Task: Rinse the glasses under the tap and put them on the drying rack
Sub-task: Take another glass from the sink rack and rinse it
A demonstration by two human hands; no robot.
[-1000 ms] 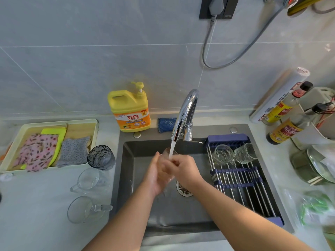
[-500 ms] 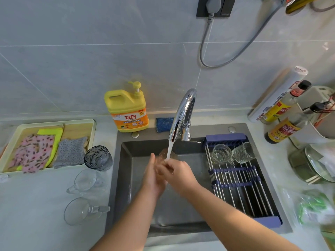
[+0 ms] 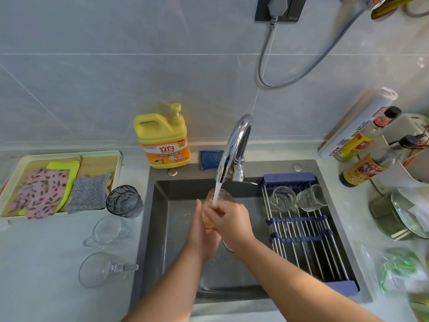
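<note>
Over the dark sink [image 3: 162, 228], a clear glass [image 3: 221, 196] is held under the running chrome tap [image 3: 234, 147]; the water stream falls into its mouth. My left hand [image 3: 200, 231] cups it from the left and below. My right hand [image 3: 229, 220] grips it from the right. Two clear glasses [image 3: 282, 199] [image 3: 311, 197] lie at the far end of the drying rack [image 3: 301, 240] across the sink's right half. On the counter to the left stand a dark ribbed glass [image 3: 124, 201] and two clear handled cups [image 3: 108, 232] [image 3: 102, 269].
A yellow dish-soap jug [image 3: 163, 138] and a blue sponge [image 3: 210, 159] sit behind the sink. A tray of cloths [image 3: 58, 182] lies at far left. Sauce bottles [image 3: 362, 168], a foil roll, pot lids [image 3: 404, 217] and a plastic bag [image 3: 399, 270] crowd the right counter.
Both hands have stayed under the stream with the glass, which is now tipped up so more of its rim shows above the fingers. The view shifted slightly.
</note>
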